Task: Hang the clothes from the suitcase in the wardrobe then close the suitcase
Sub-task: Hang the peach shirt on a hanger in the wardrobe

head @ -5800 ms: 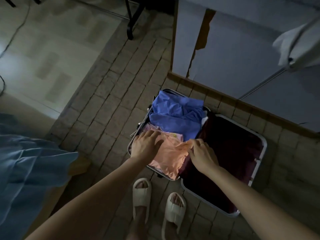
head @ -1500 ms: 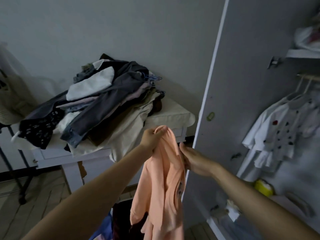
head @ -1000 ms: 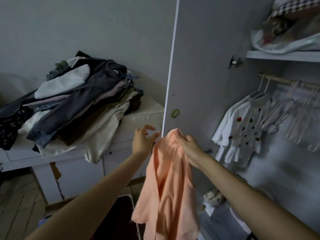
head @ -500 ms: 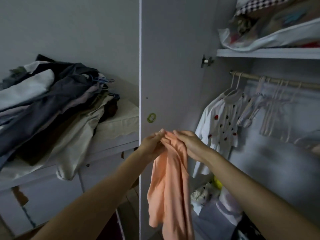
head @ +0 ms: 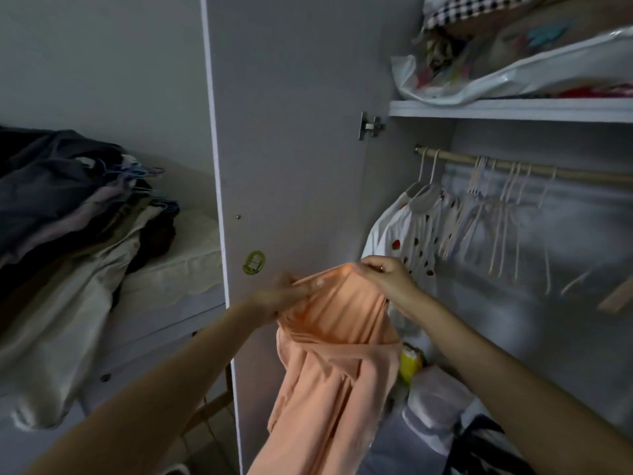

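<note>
A peach-orange garment hangs in front of me, held up at its top edge by both hands. My left hand grips the left part of that edge, and my right hand pinches the right part, so the opening is spread between them. Behind stands the open wardrobe, its door swung out to the left. A wooden rail inside carries a white spotted shirt and several bare hangers. The suitcase is out of view.
A pile of dark and beige clothes lies on a white cabinet at the left. The wardrobe's upper shelf holds plastic bags. Bags and a yellow object sit on the wardrobe floor.
Over the last second my left hand took hold of the garment again. Both hands have since moved apart, spreading its top edge open. My view has shifted closer to the wardrobe.
</note>
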